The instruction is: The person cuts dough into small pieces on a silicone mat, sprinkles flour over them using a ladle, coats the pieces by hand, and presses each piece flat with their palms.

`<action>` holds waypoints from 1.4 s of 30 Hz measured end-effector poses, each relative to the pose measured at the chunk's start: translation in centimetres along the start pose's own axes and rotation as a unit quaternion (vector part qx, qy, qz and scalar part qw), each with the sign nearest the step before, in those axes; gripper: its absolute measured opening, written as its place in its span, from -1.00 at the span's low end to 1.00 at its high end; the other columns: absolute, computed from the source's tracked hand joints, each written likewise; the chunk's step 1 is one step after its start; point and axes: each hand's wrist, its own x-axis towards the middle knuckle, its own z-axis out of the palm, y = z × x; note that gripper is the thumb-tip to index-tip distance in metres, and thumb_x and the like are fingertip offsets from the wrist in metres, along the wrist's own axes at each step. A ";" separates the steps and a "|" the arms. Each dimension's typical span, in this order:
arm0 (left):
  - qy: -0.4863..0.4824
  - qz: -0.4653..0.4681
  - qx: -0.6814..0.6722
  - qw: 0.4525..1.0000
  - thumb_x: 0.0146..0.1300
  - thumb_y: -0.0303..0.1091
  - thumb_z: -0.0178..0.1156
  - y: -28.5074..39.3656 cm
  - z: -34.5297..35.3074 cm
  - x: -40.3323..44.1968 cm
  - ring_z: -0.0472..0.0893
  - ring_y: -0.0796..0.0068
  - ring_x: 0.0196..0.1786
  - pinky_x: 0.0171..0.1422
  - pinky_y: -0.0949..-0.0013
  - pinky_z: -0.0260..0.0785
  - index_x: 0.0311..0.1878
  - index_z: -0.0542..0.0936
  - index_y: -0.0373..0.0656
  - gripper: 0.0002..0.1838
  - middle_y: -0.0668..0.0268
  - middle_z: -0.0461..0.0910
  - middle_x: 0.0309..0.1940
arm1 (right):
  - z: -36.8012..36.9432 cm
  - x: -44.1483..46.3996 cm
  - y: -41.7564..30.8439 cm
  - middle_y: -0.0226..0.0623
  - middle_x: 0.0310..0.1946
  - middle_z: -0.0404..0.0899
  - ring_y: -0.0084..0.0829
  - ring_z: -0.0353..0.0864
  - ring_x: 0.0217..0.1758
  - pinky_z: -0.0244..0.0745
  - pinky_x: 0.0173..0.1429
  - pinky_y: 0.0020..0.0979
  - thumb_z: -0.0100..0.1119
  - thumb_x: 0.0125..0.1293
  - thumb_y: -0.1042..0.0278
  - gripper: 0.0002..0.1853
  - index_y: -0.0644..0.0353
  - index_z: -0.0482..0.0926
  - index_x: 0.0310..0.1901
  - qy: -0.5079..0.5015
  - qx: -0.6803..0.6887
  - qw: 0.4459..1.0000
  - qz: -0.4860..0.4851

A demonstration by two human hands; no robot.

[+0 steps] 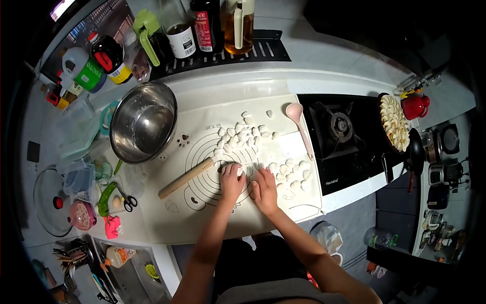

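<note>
My left hand (232, 183) rests on the printed pastry mat (167, 218), fingers curled down over a small white dough piece (240, 173) that shows at the fingertips. Beside it, my right hand (265, 188) lies palm down with its fingers stretched forward. Several floury dough pieces (290, 176) are scattered just right of that hand. More dough pieces (243, 136) form a loose group beyond both hands. A wooden rolling pin (186, 177) lies at a slant left of my left hand, its far end close to the dough.
A steel bowl (144, 123) stands at the back left. A pink ladle (299, 129) lies by the gas stove (341, 147), where a pan of dumplings (394, 122) sits. Scissors (130, 201) and a green pepper (106, 200) lie left. Bottles (204, 25) line the back rack.
</note>
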 end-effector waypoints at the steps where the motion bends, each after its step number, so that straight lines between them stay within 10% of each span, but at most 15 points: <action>1: -0.008 0.000 -0.010 1.000 -0.01 -0.45 0.37 -0.3 0.0 -0.6 0.53 0.06 -0.04 0.07 0.10 0.37 -0.05 0.52 -0.18 -0.60 0.16 0.58 -0.15 | 0.3 0.0 -0.2 0.07 0.22 0.40 0.16 0.31 0.32 0.16 0.41 0.01 0.07 0.31 0.39 -0.62 0.31 0.47 0.14 -0.003 0.003 1.000 -0.001; 7: -0.018 -0.041 -0.151 0.988 0.12 -0.45 0.28 -0.4 -3.2 -3.2 0.50 -0.07 0.18 0.24 0.12 0.37 0.34 0.24 -0.23 -0.29 0.03 0.49 0.17 | 4.0 1.9 -1.9 0.17 0.24 0.35 0.17 0.31 0.31 0.17 0.41 -0.01 0.05 0.33 0.35 -0.54 0.44 0.40 0.19 -0.026 -0.006 0.999 -0.046; 13: 0.121 -0.060 -0.054 0.989 0.14 -0.65 -0.05 -3.5 -5.4 -5.2 0.55 -0.03 0.02 0.07 0.16 0.45 0.18 0.37 -0.37 -0.53 -0.07 0.49 0.06 | 9.3 2.9 -2.3 0.21 0.45 0.02 0.08 0.02 0.51 -0.11 0.53 0.02 -0.03 0.35 -0.19 -0.11 0.48 0.06 0.40 -0.119 -0.168 0.976 -0.064; 21: 0.014 -0.022 -0.062 0.998 0.13 -0.58 0.04 -0.5 -4.2 -2.8 0.57 -0.01 0.03 0.11 0.15 0.46 0.03 0.57 -0.18 -0.63 0.07 0.57 0.03 | 6.5 2.6 0.2 -0.08 0.52 -0.05 -0.17 -0.08 0.58 -0.23 0.58 -0.04 -0.22 0.46 0.00 -0.32 0.32 0.06 0.45 -0.213 -0.272 0.937 -0.056; 26: 0.032 0.064 -0.008 0.997 0.24 -0.48 0.13 0.2 -0.8 -1.3 0.51 0.00 0.12 0.19 0.12 0.39 0.04 0.55 -0.29 -0.71 0.06 0.52 0.06 | 1.4 1.8 4.2 0.01 0.46 0.10 -0.03 0.09 0.51 -0.07 0.52 0.01 -0.03 0.37 -0.03 -0.29 0.31 0.19 0.40 -0.090 -0.191 0.977 -0.041; 30: 0.108 -0.047 0.025 0.993 0.16 -0.45 0.27 -1.5 -0.2 4.5 0.49 -0.07 0.09 0.17 0.10 0.37 0.18 0.45 -0.27 -0.51 -0.02 0.49 0.05 | -1.0 1.4 3.4 0.06 0.39 0.20 0.06 0.15 0.46 0.00 0.49 0.00 0.01 0.38 0.10 -0.40 0.30 0.28 0.34 -0.064 -0.144 0.987 -0.001; 42: -0.093 0.019 -0.063 0.994 -0.13 -0.36 0.51 -0.2 -2.6 -2.8 0.53 0.06 -0.03 0.09 0.11 0.36 0.03 0.50 -0.18 -0.41 0.19 0.59 -0.12 | -0.3 -0.5 -0.1 0.08 0.31 0.31 0.13 0.26 0.37 0.12 0.43 0.01 0.07 0.34 0.31 -0.54 0.33 0.41 0.22 -0.039 -0.027 0.999 0.010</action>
